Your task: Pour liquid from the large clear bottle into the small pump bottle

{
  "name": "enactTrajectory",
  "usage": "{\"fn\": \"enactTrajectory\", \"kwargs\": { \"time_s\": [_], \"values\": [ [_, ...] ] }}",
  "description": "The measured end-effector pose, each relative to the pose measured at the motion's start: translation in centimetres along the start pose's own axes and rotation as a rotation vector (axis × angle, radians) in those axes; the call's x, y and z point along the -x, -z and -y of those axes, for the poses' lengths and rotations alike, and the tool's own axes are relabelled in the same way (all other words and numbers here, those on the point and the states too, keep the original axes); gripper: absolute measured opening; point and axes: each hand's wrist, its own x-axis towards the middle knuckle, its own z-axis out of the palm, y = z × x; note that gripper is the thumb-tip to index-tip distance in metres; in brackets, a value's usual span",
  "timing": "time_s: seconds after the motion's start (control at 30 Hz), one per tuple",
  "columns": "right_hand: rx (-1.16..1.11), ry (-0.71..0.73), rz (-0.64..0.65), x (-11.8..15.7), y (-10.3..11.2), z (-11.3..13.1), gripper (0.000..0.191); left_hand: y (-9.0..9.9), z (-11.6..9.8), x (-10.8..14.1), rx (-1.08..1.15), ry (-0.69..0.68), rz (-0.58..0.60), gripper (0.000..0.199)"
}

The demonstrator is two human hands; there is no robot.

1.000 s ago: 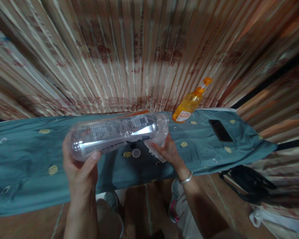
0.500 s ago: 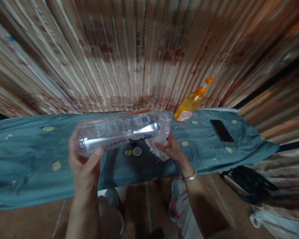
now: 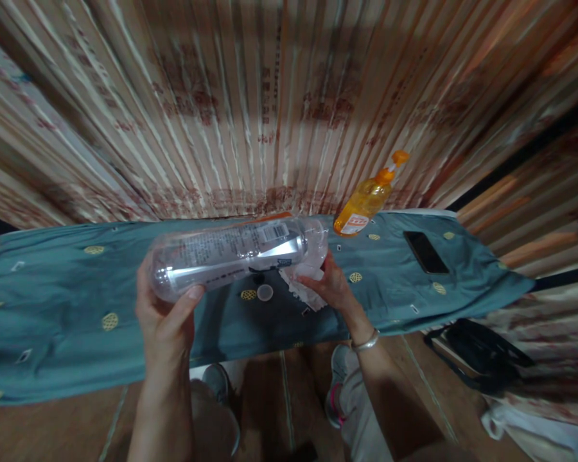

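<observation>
A large clear plastic bottle with a printed label and barcode lies sideways in the air above the cloth, its neck to the right. My left hand is wrapped round its base, thumb on the near side. At the neck end, my right hand is closed on a crumpled white tissue, which presses against the bottle there. Some of the right fingers are hidden behind the tissue and bottle. Below the bottle, a small round whitish cap rests on the cloth.
A teal patterned cloth covers the table. Toward the back right stands an orange pump bottle, with a black phone lying farther right. Pleated curtains hang behind. A dark bag sits on the floor at right.
Hardly anything differs. The view has shifted slightly, and both hands keep the bottle and tissue in nearly the same place.
</observation>
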Motion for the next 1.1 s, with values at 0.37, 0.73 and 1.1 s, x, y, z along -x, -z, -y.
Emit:
{"fn": "enactTrajectory", "kwargs": {
  "time_s": [0.37,0.73,1.1],
  "values": [
    [-0.003,0.000,0.031,0.3,-0.6,-0.4,0.091,-0.6,-0.8,0.1,0.090,0.064,-0.027,0.091],
    [0.086,-0.030,-0.052,0.4,-1.5,-0.2,0.085,-0.1,-0.4,0.5,0.095,0.079,-0.034,0.087],
    [0.059,-0.038,-0.042,0.5,-1.7,-0.5,0.101,-0.3,-0.6,1.0,0.111,0.107,-0.021,0.084]
  ]
}}
